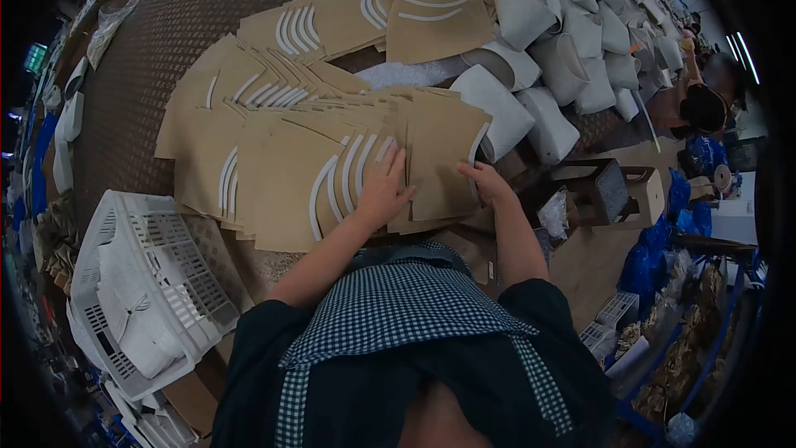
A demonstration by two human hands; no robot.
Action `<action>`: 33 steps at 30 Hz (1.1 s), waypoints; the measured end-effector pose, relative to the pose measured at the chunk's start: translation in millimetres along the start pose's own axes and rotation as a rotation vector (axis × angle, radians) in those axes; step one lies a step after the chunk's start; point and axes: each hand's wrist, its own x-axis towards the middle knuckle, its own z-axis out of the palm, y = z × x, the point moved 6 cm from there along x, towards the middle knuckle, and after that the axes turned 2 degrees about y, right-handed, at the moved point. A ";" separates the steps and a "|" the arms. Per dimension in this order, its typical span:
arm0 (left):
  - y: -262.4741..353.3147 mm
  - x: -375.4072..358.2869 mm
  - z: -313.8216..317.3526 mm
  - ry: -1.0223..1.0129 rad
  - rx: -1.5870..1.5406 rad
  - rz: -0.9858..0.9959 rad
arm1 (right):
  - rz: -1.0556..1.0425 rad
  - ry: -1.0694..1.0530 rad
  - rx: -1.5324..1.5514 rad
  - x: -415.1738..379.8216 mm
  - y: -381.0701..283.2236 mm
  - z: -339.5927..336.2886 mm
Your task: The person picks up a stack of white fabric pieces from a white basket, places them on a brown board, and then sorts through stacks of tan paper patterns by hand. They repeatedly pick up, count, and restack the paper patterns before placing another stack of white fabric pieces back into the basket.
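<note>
My left hand (pixel 385 188) lies with fingers stretched over brown paperboard sheets (pixel 286 170), which overlap in a fanned row. White curved strips (pixel 359 159) lie along the edges of these sheets. At the right end of the row, my right hand (pixel 489 183) pinches the edge of a brown sheet (pixel 439 153), its thumb and finger over the white strip (pixel 478 143) there. Part of that sheet's right edge is hidden under the fingers. More fanned sheets (pixel 439 25) with white strips curve around behind, on the patterned work surface (pixel 137 99).
White and grey curved pieces (pixel 572 58) are heaped at the back right. On the left stands a white plastic basket (pixel 195 270) holding white pieces. A brown stool-like item (pixel 638 195) is to the right, near blue plastic bags (pixel 643 270). Another person (pixel 705 99) is at far right.
</note>
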 end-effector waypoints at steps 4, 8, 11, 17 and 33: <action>17.5 11.0 -1.5 -0.036 -0.216 -0.012 | 0.023 -0.027 -0.001 6.2 -2.6 2.9; -28.7 4.3 -5.1 0.044 -0.567 -0.356 | -0.116 0.021 -0.263 -16.2 -31.0 20.8; -41.2 -14.1 -20.0 -0.021 -0.835 -0.542 | -0.335 -0.018 -0.169 -78.6 -77.9 57.8; -60.6 -51.4 -77.3 0.090 -1.270 -0.852 | -0.579 -0.129 -0.402 -154.7 -144.3 168.0; -154.9 -124.2 -135.9 0.443 0.180 -0.575 | -0.922 0.136 -0.780 -83.0 -52.0 269.6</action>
